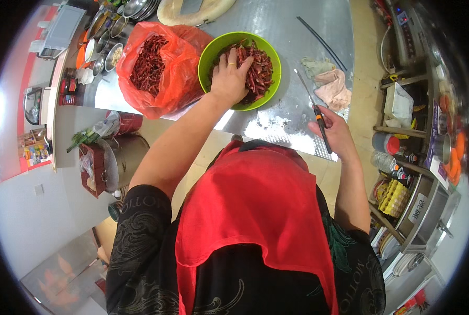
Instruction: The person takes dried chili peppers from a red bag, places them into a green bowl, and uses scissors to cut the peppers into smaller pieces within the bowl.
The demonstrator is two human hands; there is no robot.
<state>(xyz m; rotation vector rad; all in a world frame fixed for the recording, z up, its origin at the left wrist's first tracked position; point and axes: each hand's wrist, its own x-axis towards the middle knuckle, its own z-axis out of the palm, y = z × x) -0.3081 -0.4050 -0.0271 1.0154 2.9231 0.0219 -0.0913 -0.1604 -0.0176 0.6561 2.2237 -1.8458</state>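
A lime-green bowl (275,84) on the steel table holds dried red chillies (262,75). My left hand (230,80), with a ring on one finger, rests on the chillies inside the bowl, its fingers spread; whether it holds any is hidden. Left of the bowl, an open red plastic bag (171,84) is full of more dried chillies (150,65). Over the table's near right part, my right hand (333,130) grips the dark handle of a slim metal tool (319,122) with an orange band. Its thin shaft points up and left; the exact kind cannot be told.
Crumpled cloths (333,88) and a pair of dark chopsticks (322,43) lie at the table's right. A round cutting board (195,13) carries a cleaver blade (191,6) at the far edge. Metal bowls (114,55) stand far left. Shelves (402,130) with bottles and an egg tray flank the right.
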